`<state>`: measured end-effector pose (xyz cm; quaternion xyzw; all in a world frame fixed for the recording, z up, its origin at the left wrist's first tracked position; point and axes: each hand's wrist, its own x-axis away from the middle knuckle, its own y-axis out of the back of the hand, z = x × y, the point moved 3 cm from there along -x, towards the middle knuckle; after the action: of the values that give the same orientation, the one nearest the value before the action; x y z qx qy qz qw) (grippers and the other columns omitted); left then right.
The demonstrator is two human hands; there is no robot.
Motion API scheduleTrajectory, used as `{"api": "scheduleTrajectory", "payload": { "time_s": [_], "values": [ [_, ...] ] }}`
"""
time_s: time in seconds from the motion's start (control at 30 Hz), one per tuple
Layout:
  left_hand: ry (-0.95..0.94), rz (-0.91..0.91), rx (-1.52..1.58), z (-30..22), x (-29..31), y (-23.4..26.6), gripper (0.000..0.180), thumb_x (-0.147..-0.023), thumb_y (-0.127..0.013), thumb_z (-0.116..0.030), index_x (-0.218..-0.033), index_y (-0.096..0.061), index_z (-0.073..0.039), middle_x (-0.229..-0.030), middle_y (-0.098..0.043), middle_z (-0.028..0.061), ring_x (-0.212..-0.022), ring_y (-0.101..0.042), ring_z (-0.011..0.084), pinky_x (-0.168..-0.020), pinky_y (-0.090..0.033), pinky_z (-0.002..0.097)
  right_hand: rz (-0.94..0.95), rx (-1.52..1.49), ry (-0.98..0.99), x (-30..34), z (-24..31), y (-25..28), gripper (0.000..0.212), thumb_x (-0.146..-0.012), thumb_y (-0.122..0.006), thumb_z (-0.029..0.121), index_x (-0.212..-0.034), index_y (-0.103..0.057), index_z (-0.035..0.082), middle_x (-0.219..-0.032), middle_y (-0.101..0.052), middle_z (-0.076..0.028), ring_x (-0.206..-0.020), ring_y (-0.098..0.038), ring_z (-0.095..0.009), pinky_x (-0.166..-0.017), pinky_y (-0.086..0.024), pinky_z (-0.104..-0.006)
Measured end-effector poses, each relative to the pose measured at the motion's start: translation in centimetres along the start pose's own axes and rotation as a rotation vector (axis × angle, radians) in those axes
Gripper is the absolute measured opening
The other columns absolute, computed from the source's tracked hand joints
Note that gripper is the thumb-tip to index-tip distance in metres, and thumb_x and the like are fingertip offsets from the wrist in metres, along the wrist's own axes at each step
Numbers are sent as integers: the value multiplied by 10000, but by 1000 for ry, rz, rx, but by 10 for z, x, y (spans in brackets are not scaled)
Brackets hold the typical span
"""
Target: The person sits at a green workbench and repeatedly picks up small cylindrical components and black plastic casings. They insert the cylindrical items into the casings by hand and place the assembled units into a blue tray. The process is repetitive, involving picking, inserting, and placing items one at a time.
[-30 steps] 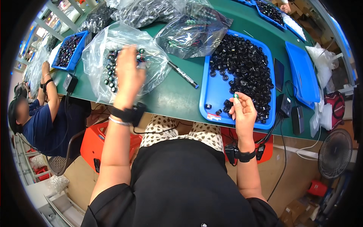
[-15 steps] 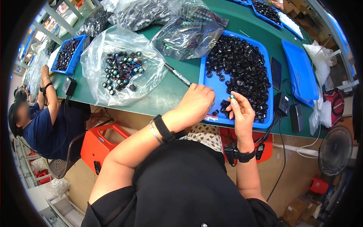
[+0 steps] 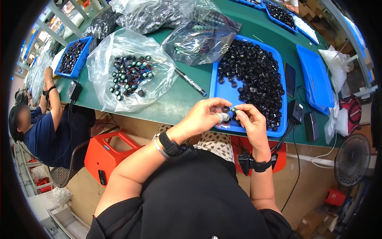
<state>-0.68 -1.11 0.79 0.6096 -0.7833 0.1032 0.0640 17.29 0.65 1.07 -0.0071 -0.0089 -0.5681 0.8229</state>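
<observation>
My left hand [image 3: 205,118] pinches a small black round cap [image 3: 225,109] over the near edge of the blue tray. Close beside it, my right hand [image 3: 253,124] holds a small round green-topped electronic part [image 3: 234,110] between thumb and fingertips. The two pieces are nearly touching; whether they meet I cannot tell. Many loose black caps [image 3: 260,71] fill much of the blue tray [image 3: 283,79]. To the left, an open clear plastic bag [image 3: 159,85] bears a heap of green-topped round parts with red and blue wires [image 3: 129,75].
A black marker [image 3: 191,82] lies between bag and tray. Beyond are dark-filled plastic bags [image 3: 201,40]. Right of the tray lie a phone [image 3: 290,79] and stacked blue trays [image 3: 314,79]. A co-worker [image 3: 49,123] sits at the left, near a red stool [image 3: 105,155].
My left hand has turned, showing the black cap in its fingers. My right hand has come left and slightly down with the green-topped part, bringing both hands together.
</observation>
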Motion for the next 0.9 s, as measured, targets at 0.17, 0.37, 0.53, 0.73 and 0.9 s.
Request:
{"api": "scheduleTrajectory", "payload": {
  "time_s": [0.17,0.37,0.53,0.73,0.9],
  "values": [
    [-33,-12,194,1,2,-4,417,-880,-636,-18,-1281,-530,25,-992,-649,71,-914,-616,105,-791,-521,245,1,-3,-31,-1,5,-6,153,-915,-613,58,-1059,-628,8,-934,-613,-10,-789,-538,-63,-720,-451,-205],
    [-26,-88,308,-1,8,-12,419,-887,-633,-28,-1287,-524,31,-1007,-648,76,-887,-614,102,-778,-519,244,-52,-102,-46,-3,-3,-15,110,-925,-607,77,-1018,-580,25,-853,-599,-8,-700,-525,-39,-586,-402,-164],
    [-11,-183,400,4,7,-16,411,-883,-629,-17,-1279,-532,30,-1036,-641,73,-895,-604,98,-781,-505,239,-51,-117,-110,-4,-11,-16,97,-934,-591,82,-1000,-555,21,-805,-589,-13,-630,-529,-35,-503,-370,-157],
    [13,-200,543,13,5,-15,404,-873,-647,-21,-1260,-547,36,-1088,-636,93,-950,-600,118,-815,-494,236,-58,-98,-137,-6,-13,-17,97,-944,-563,69,-1014,-533,9,-795,-591,-31,-620,-555,-59,-494,-394,-168],
    [5,-213,394,10,0,-10,352,-881,-646,-42,-1212,-566,46,-1064,-648,111,-932,-617,123,-811,-507,245,-50,-49,-171,-4,-11,-21,103,-933,-575,54,-1011,-534,0,-813,-599,-34,-652,-562,-59,-528,-412,-176]
  ]
}}
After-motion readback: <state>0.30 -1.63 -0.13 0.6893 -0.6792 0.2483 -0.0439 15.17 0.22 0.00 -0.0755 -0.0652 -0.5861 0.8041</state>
